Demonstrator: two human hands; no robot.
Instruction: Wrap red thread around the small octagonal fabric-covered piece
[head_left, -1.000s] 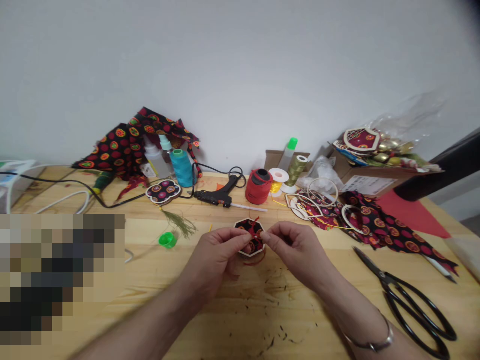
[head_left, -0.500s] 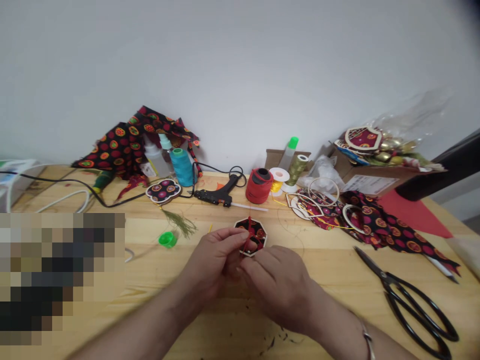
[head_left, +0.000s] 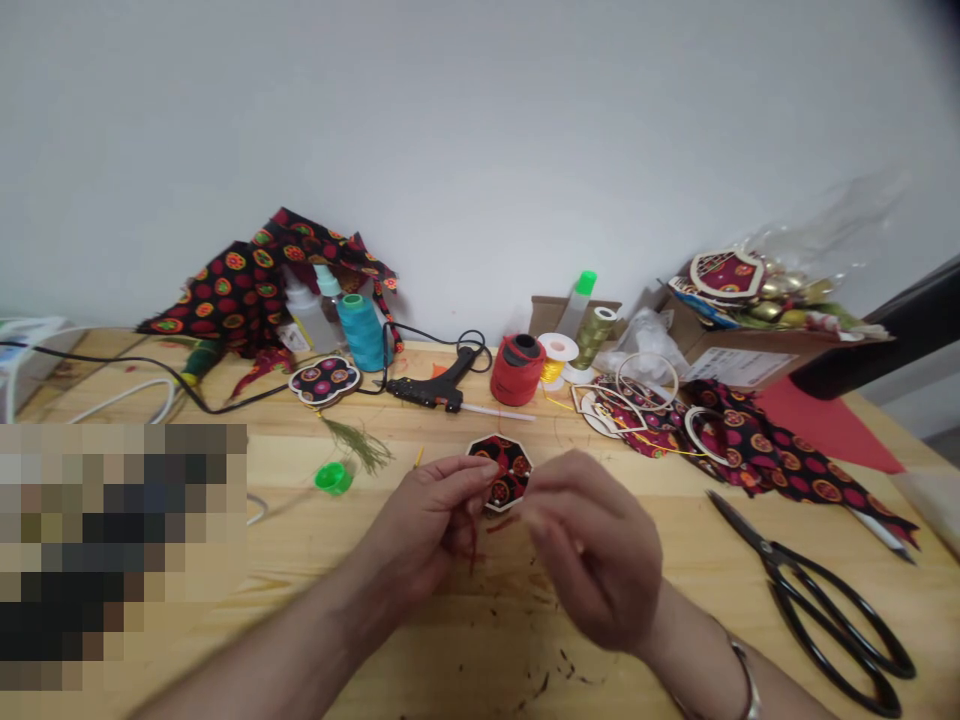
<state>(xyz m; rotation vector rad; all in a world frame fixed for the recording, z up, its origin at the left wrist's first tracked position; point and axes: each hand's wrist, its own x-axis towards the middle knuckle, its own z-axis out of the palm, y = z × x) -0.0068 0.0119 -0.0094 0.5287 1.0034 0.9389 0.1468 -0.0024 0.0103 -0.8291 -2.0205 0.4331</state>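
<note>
Left hand (head_left: 424, 515) pinches the octagonal piece (head_left: 512, 490); right hand (head_left: 600, 550) curls beside it, grip unclear; apparently working red cord (head_left: 472, 548), the next move calling for steady holding

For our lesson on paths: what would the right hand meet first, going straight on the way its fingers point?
Probably the octagonal piece, just left of the right hand, though depth is unclear.

Octagon (head_left: 511, 470) partly behind left hand (head_left: 431, 505)
</note>
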